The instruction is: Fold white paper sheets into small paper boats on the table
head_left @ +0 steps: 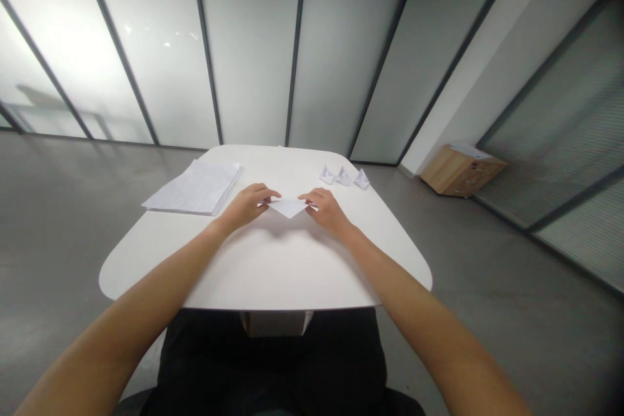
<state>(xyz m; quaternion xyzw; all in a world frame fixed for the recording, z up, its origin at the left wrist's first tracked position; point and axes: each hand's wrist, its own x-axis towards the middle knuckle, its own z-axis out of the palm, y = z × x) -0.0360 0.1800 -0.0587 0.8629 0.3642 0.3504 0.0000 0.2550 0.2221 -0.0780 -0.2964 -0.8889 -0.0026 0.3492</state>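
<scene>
A white sheet of paper folded into a downward-pointing triangle lies on the white table. My left hand pinches its left corner with fingers closed on the edge. My right hand grips the right corner the same way. Both hands rest low on the tabletop, one on each side of the paper.
A stack of white sheets lies at the left of the table. Three small folded paper boats stand at the far right. A wooden cabinet sits on the floor by the right wall. Frosted glass panels close the room behind.
</scene>
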